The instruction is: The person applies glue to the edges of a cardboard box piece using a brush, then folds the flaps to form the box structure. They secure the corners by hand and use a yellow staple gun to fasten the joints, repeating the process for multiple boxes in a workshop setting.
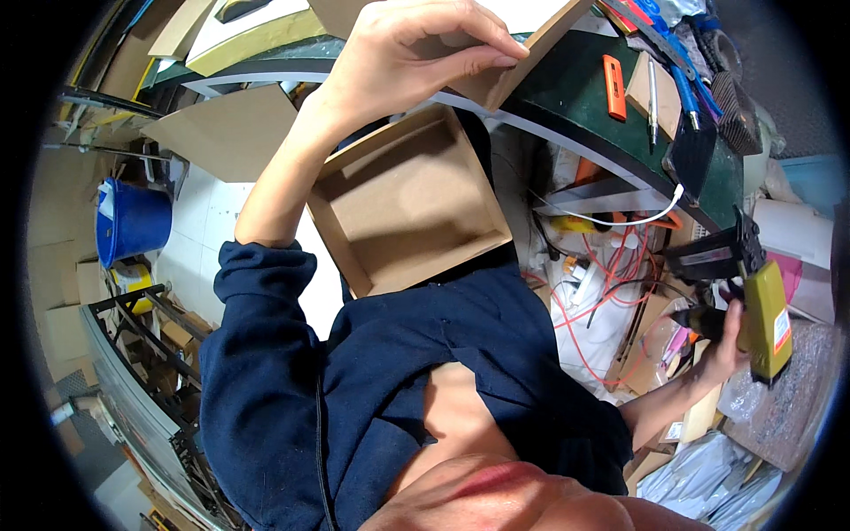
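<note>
At the top, my left hand point(416, 53) has thumb and fingertips pinched at the upright brown edge point(542, 49) of a board or tray with a white face, on the green worktable. Out to the far right, my right hand point(730, 341) is wrapped round the dark handle of a yellow-green and black nail gun point(768, 319), held off to the side beside the table. On my lap lies a shallow brown open-topped box point(403, 208), its inside facing up with nothing in it. My left forearm passes over its left corner.
The green worktable point(567, 88) carries an orange cutter knife point(614, 87), a silver pen point(653, 102) and blue-handled tools point(683, 88). A white cable point(620, 219) hangs off its edge above tangled red cords point(620, 265). At left stand a blue bucket point(133, 221) and a black rack point(159, 354).
</note>
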